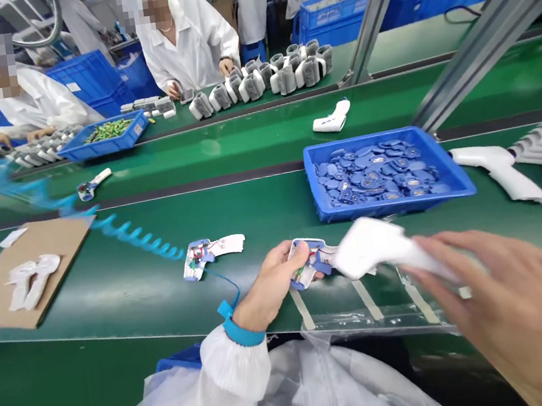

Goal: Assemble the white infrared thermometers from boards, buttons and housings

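Observation:
My left hand (267, 283) is closed on an open thermometer half-shell (309, 261) with blue parts and wires inside, at the near edge of the green bench (128, 295). My right hand (503, 295), blurred and close to the camera, grips a white pistol-shaped cover shell (381, 245) just right of that half-shell, almost touching it. A blue wrist strap (240, 330) with a coiled cord (141, 240) sits on my left wrist. Another open half-shell (210, 251) lies on the bench to the left.
A blue tray of small blue parts (382, 175) stands behind my hands. White shells lie at the right (501, 172) and on a cardboard sheet (25, 275) at the left. Across the conveyor belt (242, 137), people in white coats work among blue bins.

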The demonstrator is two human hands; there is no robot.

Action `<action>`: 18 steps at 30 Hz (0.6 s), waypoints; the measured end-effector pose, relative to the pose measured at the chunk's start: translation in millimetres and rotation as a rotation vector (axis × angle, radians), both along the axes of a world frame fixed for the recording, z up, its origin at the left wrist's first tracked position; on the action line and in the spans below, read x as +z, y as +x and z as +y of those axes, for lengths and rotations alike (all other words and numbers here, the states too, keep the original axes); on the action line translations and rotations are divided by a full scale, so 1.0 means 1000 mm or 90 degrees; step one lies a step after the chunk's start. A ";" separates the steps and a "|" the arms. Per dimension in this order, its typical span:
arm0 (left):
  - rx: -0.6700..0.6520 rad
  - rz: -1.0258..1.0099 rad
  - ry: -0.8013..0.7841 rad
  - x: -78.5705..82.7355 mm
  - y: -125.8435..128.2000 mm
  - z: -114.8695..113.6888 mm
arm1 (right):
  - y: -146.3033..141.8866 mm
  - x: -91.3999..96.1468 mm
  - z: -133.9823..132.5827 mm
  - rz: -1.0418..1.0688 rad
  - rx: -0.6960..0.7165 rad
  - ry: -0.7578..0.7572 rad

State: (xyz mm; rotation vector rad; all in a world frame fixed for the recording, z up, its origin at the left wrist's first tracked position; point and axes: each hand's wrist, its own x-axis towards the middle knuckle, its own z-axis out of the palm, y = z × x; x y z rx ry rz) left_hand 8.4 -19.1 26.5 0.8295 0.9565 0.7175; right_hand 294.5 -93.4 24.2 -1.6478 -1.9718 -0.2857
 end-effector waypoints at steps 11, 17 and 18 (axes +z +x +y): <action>-0.024 0.158 0.175 0.002 -0.007 -0.014 | -0.081 -0.002 0.028 0.041 0.196 -0.162; -0.138 0.407 0.295 0.007 -0.016 -0.021 | -0.079 0.017 0.032 0.421 0.220 -0.654; -0.154 0.415 0.305 0.006 -0.016 -0.022 | -0.080 0.020 0.032 0.463 0.248 -0.696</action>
